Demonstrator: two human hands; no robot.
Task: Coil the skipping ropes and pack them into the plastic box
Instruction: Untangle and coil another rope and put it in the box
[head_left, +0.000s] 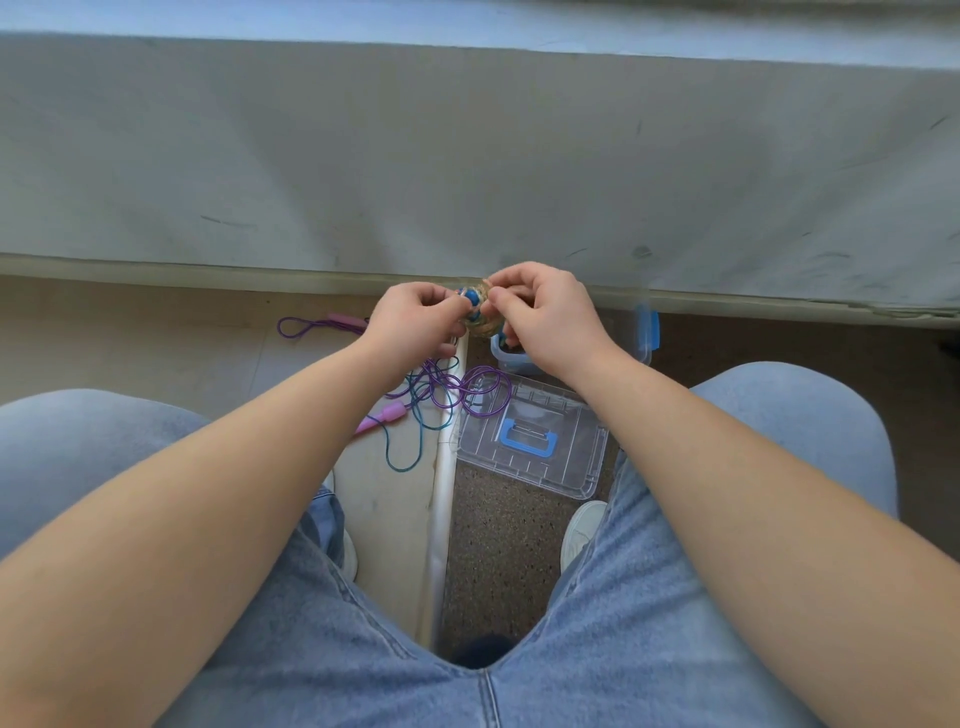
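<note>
Both hands hold a small coiled bundle (477, 310) of tan rope with blue handle parts, above the floor near the wall base. My left hand (415, 322) pinches its left side and my right hand (545, 322) pinches its right side. Below them a purple skipping rope (470, 392) with pink handles (387, 415) lies loose on the floor, tangled with a teal rope (402, 462). The clear plastic box (511, 358) with blue clips sits under my right hand, mostly hidden. Its clear lid (535, 441) with a blue handle lies flat beside it.
A grey wall panel (467, 156) rises just beyond the hands. A white strip (441, 509) divides pale flooring from speckled flooring. My knees in blue jeans flank the work area, with a white shoe (582, 530) near the lid.
</note>
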